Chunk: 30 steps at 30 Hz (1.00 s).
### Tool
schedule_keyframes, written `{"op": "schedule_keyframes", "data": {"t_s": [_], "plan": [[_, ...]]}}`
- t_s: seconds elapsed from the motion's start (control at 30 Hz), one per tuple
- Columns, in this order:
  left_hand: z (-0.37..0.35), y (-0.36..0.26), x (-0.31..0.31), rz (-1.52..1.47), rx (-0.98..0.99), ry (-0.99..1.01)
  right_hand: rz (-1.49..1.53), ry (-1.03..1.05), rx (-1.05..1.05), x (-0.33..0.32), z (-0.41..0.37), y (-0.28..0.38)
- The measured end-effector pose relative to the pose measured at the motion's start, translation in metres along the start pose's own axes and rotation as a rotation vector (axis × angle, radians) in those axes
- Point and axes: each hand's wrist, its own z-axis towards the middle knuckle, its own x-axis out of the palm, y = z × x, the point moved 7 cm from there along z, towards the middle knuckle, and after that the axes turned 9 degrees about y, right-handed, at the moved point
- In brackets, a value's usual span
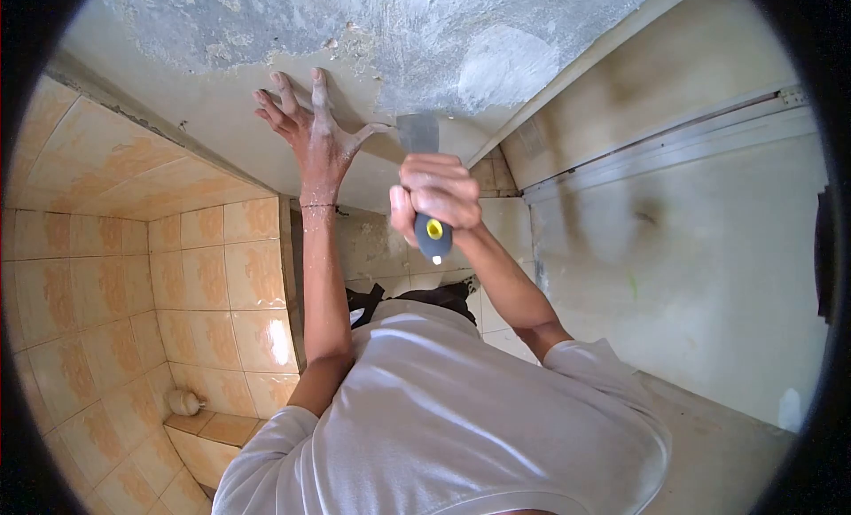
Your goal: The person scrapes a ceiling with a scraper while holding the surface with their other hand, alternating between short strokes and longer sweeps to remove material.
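My right hand (436,194) is wrapped round the dark handle of a putty knife (418,134). The handle's end, with a yellow-ringed hole, points back toward me. Its flat metal blade reaches up to the wall (355,107), near the lower edge of a scraped grey area; whether it touches cannot be made out. Left of the knife, my left hand (312,129) lies against the wall with fingers spread, dusted with white powder. A whitish patch (510,69) shows on the grey area above and right of the blade.
Orange-patterned tiles (195,276) line the space to the left, with a tiled ledge (217,426) lower down. A pale door-like panel (683,249) stands on the right. A raised vertical trim (567,67) borders the wall. Light floor tiles (496,222) show below.
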Motion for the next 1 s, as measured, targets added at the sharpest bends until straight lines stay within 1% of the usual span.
{"op": "schedule_keyframes", "data": {"t_s": [0.03, 0.1, 0.17, 0.2, 0.23, 0.3, 0.37, 0.43, 0.47, 0.5, 0.57, 0.6, 0.7, 0.77, 0.8, 0.83, 0.87, 0.9, 0.93, 1.0], "plan": [[0.001, 0.001, -0.002, 0.0, -0.003, 0.0, 0.013, 0.001, -0.027, -0.001, 0.004, 0.005], [-0.001, 0.0, -0.001, 0.012, -0.002, 0.04, 0.009, -0.03, -0.041, 0.003, 0.001, -0.006], [-0.003, 0.001, 0.001, 0.009, 0.005, 0.042, -0.004, 0.051, 0.01, 0.013, -0.011, -0.024], [-0.001, 0.0, 0.0, 0.018, 0.01, 0.032, 0.023, 0.108, 0.05, 0.017, -0.006, -0.021], [-0.002, 0.0, -0.001, 0.019, 0.008, 0.03, 0.026, 0.11, 0.049, 0.018, -0.005, -0.017], [-0.001, -0.002, -0.004, -0.01, 0.023, 0.026, 0.014, 0.006, 0.006, 0.013, -0.003, -0.007], [-0.001, 0.001, -0.002, -0.002, 0.015, 0.026, 0.013, 0.005, -0.001, 0.009, 0.0, -0.003], [-0.002, 0.0, -0.001, -0.007, 0.02, 0.031, -0.089, 0.009, -0.018, 0.007, -0.001, -0.014], [-0.002, 0.0, -0.001, -0.008, 0.004, 0.034, -0.101, -0.033, -0.046, 0.005, -0.013, -0.025], [-0.001, 0.0, -0.002, -0.007, -0.013, 0.034, -0.106, -0.033, -0.044, 0.004, -0.013, -0.024], [0.0, 0.0, -0.003, -0.001, -0.008, 0.035, -0.086, 0.004, 0.045, 0.005, -0.009, -0.025], [-0.002, -0.001, -0.003, -0.001, 0.001, 0.044, -0.087, 0.001, 0.052, 0.003, -0.007, -0.017], [-0.001, -0.001, -0.003, -0.002, -0.002, 0.044, -0.058, -0.032, 0.023, -0.009, 0.006, -0.005], [-0.002, 0.003, -0.002, 0.01, -0.011, 0.058, -0.106, -0.024, 0.033, -0.012, 0.009, -0.006], [-0.002, 0.004, 0.0, 0.019, -0.018, 0.069, -0.134, -0.091, 0.018, -0.01, -0.003, -0.022], [-0.003, 0.003, 0.001, 0.017, -0.017, 0.07, -0.136, -0.092, 0.019, -0.01, -0.019, -0.029], [-0.003, 0.002, 0.0, 0.017, -0.009, 0.055, -0.196, -0.036, 0.139, -0.007, -0.034, -0.042], [-0.002, 0.001, -0.001, 0.018, -0.001, 0.038, -0.253, 0.018, 0.258, -0.004, -0.032, -0.049], [0.002, 0.002, -0.002, 0.027, 0.0, 0.029, -0.21, -0.019, 0.131, -0.005, -0.029, -0.034], [-0.001, 0.0, -0.002, 0.02, 0.008, 0.042, -0.141, -0.025, 0.09, -0.002, -0.02, -0.011]]}}
